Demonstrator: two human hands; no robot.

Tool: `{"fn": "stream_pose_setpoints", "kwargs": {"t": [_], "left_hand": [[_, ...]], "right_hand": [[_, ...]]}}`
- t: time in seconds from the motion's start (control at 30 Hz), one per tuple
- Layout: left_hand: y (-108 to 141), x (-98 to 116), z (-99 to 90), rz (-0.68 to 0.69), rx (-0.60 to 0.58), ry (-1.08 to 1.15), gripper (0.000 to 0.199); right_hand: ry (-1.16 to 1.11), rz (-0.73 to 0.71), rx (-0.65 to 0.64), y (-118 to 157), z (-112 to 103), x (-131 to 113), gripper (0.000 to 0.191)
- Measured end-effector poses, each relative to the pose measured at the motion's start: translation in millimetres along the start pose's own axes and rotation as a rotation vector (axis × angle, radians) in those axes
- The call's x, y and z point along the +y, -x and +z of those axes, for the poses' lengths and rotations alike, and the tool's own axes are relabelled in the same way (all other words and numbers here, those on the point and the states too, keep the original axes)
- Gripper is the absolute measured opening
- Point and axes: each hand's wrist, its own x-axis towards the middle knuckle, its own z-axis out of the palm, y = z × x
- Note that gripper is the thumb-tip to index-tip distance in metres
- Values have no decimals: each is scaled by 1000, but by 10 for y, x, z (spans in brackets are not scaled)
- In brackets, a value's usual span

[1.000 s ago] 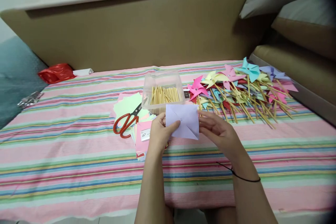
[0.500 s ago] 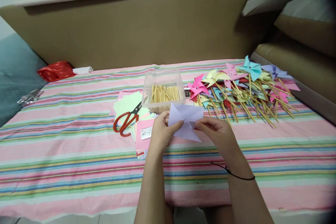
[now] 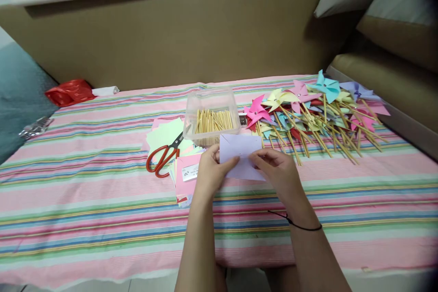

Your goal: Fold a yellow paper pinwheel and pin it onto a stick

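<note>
Between my two hands is a purple paper square [image 3: 239, 145], held just in front of a clear plastic box [image 3: 191, 121] of wooden sticks [image 3: 214, 121]. My left hand [image 3: 212, 169] grips its left side, with the thumb lying on the paper near the middle. My right hand [image 3: 277, 169] pinches the paper's right part, its thumb and fingertips close to the centre. The paper looks mostly flat, and its right edge is partly hidden by my right fingers.
Red-handled scissors [image 3: 164, 157] lie on green paper sheets [image 3: 164, 134] at the left, beside a stack of pink paper [image 3: 185, 185]. Finished pinwheels [image 3: 308, 118] are heaped at the right. A red plastic bag [image 3: 70, 92] sits at the far left of the striped cloth [image 3: 102, 210].
My right hand has moved left and inward over the paper. The paper's raised or folded right corners now look flatter, and the view has shifted slightly.
</note>
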Motion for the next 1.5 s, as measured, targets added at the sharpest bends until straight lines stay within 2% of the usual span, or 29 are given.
{"fn": "stream_pose_setpoints", "kwargs": {"t": [0.1, 0.2, 0.27, 0.5, 0.6, 0.8, 0.97, 1.2, 1.5], "left_hand": [[-8, -2, -46, 10, 50, 33, 38], [-5, 10, -92, 11, 71, 40, 40], [1, 19, -113, 12, 65, 45, 41], [19, 34, -126, 18, 16, -2, 38], [30, 39, -116, 11, 9, -26, 36], [47, 65, -85, 19, -39, -49, 36], [44, 80, -73, 31, -37, -63, 33], [24, 40, -89, 28, -63, -31, 37], [46, 74, -83, 31, 9, -66, 36]], "right_hand": [[-98, 33, -168, 7, -75, -48, 18], [-147, 68, -339, 25, -140, -73, 31], [-146, 57, -376, 37, -154, -79, 31], [-38, -81, -250, 24, -138, -49, 7], [-35, -80, -224, 15, -131, -29, 7], [-139, 11, -74, 9, -45, -32, 20], [-149, 51, -81, 4, -1, -30, 25], [-154, 20, -7, 15, 34, -21, 26], [-176, 43, -101, 19, 18, -66, 25]]}}
